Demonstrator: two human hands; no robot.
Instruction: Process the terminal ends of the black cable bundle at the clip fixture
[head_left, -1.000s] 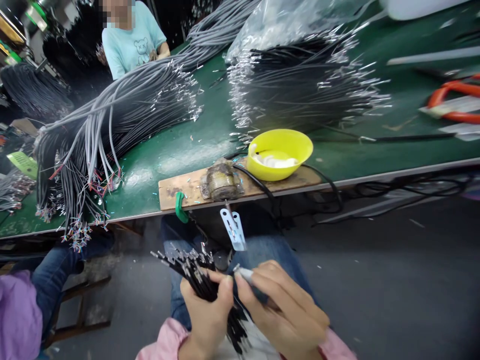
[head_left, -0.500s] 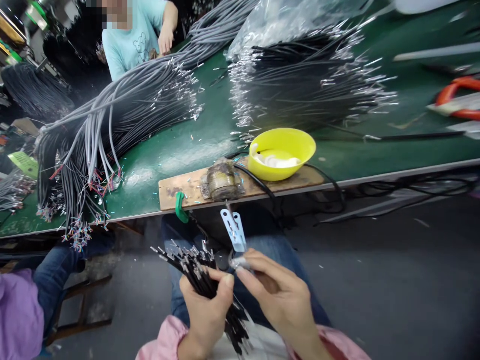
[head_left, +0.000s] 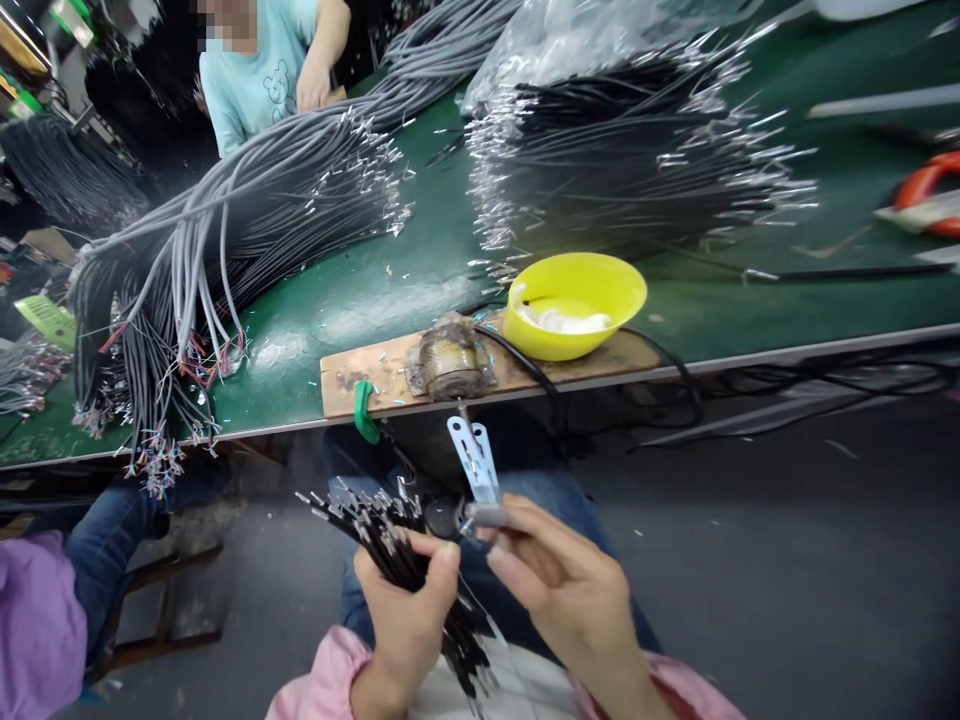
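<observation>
My left hand (head_left: 409, 600) is wrapped round a bundle of black cables (head_left: 401, 560) with silvery ends that fan out toward the table. Close beside it, my right hand (head_left: 566, 580) has its thumb and fingers drawn together just below a light-blue clip (head_left: 474, 458). A grey cover (head_left: 489, 515) sits at a fingertip of that hand. Whatever is between these fingers is blurred and too small to name. The clip hangs on a thin shaft from a small motor (head_left: 452, 360), which is fixed to a wooden board (head_left: 349, 385) at the table edge.
A yellow bowl (head_left: 574, 345) with white stuff inside stands on the board, near a green clamp (head_left: 365, 412). Black cables (head_left: 600, 180) and grey cables (head_left: 202, 240) lie in heaps on the green table (head_left: 285, 350). Orange-handled scissors (head_left: 919, 195) lie right. A co-worker (head_left: 255, 80) sits across.
My right hand has shifted slightly, and its thumb and fingertip are a little farther apart. My left hand keeps hold of the bundle. The view has moved slightly.
</observation>
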